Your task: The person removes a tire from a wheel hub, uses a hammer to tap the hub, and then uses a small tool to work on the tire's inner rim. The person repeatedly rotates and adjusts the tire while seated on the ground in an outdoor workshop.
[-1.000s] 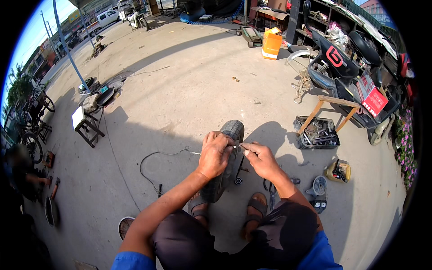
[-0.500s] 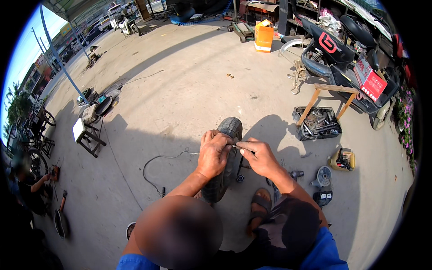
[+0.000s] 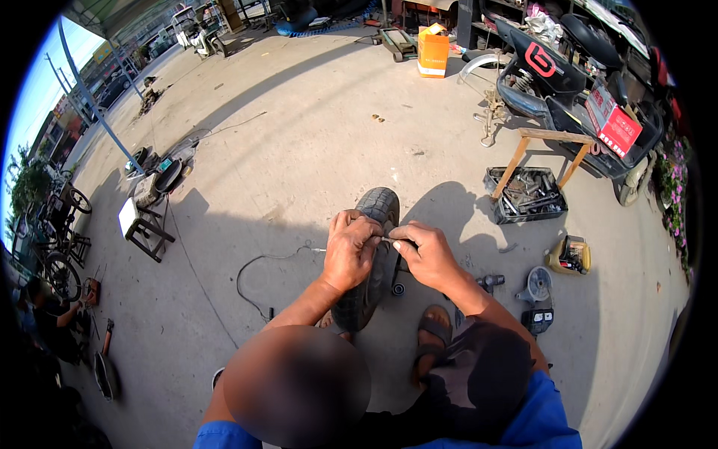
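A black tyre on a wheel (image 3: 378, 200) stands upright on the ground in front of me, between my feet. Over its upper part my left hand (image 3: 350, 252) is closed, fingers bent and pressed together near the tread. My right hand (image 3: 425, 254), just to the right of the tyre, pinches a thin, short, rod-like piece (image 3: 387, 239) between thumb and fingers. The piece's left end meets the fingertips of my left hand. It is too small to name, and what else the left fingers grip is hidden.
A dark cable (image 3: 241, 278) curls on the ground left of the wheel. At right stand a wooden-handled tool crate (image 3: 525, 217), a cut-open yellow container (image 3: 555, 259), a round grey part (image 3: 537, 284) and a cordless tool (image 3: 490, 282). A white-topped stool (image 3: 131, 217) is at left; another person (image 3: 56, 318) sits beyond.
Both hands stay together over the tyre, with the thin piece still between them. My right fingers have shifted slightly along it. The whole view has moved a little.
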`<state>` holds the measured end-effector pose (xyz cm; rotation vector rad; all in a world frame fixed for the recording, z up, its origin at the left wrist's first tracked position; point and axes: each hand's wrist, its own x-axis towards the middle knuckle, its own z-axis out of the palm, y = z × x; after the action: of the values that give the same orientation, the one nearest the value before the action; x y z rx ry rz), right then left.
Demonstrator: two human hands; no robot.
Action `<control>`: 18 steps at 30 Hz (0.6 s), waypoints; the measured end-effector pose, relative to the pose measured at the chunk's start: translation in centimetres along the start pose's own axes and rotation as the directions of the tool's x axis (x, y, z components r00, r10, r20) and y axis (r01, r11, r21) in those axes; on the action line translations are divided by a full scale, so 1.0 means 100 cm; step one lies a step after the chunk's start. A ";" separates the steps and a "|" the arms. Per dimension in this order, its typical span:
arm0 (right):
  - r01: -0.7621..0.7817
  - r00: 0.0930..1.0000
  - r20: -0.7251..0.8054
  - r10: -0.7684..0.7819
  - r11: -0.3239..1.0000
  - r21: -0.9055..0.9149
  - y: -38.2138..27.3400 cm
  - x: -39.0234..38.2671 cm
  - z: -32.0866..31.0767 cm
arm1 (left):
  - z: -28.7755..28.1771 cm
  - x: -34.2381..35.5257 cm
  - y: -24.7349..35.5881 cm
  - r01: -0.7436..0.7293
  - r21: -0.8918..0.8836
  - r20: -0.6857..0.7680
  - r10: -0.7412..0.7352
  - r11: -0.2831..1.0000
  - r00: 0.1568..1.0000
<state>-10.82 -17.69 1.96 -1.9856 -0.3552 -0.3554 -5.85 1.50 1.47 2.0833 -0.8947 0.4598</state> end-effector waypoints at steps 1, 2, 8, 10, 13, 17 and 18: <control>-0.005 1.000 -0.010 0.005 1.000 -0.003 0.000 0.000 0.001 | 0.001 0.000 -0.001 -0.001 -0.003 -0.001 0.001 1.000 1.000; -0.006 1.000 -0.020 0.006 1.000 0.002 0.002 -0.001 0.002 | 0.002 0.000 -0.001 -0.002 -0.006 -0.003 0.002 1.000 1.000; 0.044 0.998 -0.052 -0.048 0.997 -0.063 0.004 0.000 0.006 | 0.002 0.001 -0.002 0.006 -0.016 0.003 -0.006 1.000 1.000; 0.078 0.995 -0.047 -0.083 0.991 -0.106 0.003 0.001 0.006 | 0.002 0.001 -0.001 0.004 -0.015 -0.003 -0.004 1.000 1.000; 0.042 0.999 -0.004 -0.042 0.996 -0.081 0.003 0.001 0.003 | 0.001 0.002 0.001 0.001 -0.018 0.002 -0.001 1.000 1.000; -0.123 0.992 0.035 0.119 0.986 0.113 0.010 -0.004 0.005 | 0.003 0.000 -0.002 0.021 -0.050 0.024 -0.020 0.999 1.000; -0.174 0.984 0.049 0.169 0.973 0.150 0.012 -0.005 0.007 | 0.003 0.000 -0.003 0.017 -0.045 0.021 -0.016 0.999 1.000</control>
<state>-10.73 -17.60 0.46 -1.8568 -0.2245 -0.1771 -5.62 1.42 1.16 2.0564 -0.8915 0.4061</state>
